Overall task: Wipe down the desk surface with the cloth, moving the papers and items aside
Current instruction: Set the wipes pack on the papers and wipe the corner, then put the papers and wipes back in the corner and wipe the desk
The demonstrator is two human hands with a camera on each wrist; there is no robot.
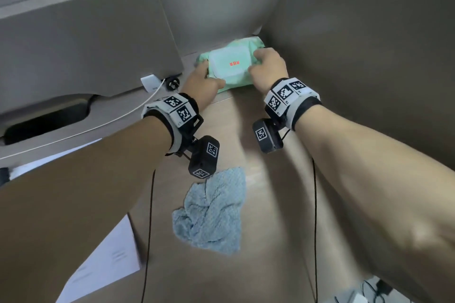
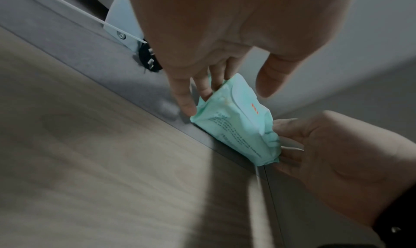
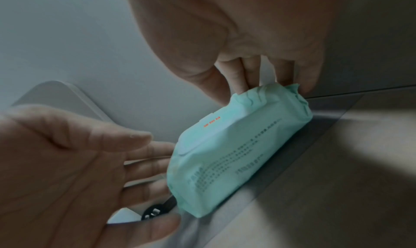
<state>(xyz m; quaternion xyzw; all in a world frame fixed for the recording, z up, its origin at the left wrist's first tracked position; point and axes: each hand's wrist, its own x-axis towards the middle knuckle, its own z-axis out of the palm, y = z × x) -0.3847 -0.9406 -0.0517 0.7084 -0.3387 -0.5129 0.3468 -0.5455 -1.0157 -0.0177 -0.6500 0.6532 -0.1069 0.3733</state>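
Observation:
A mint-green wet-wipes pack (image 1: 231, 64) lies in the far corner of the wooden desk (image 1: 258, 265), on the grey strip by the back wall. My left hand (image 1: 199, 79) sets straight fingers (image 2: 186, 102) against the pack's left end (image 3: 202, 180), thumb apart above it. My right hand (image 1: 267, 64) pinches the crumpled right end (image 3: 292, 98) between thumb and fingers. The light-blue cloth (image 1: 214, 211) lies bunched on the desk between my forearms, held by neither hand.
White papers (image 1: 105, 261) lie at the near left under my left forearm. A grey rounded panel (image 1: 86, 39) stands at the back left, with a white charger (image 1: 150, 82), its cable and a black plug (image 1: 172, 82) beside the pack. A wall (image 1: 369, 32) closes the right side.

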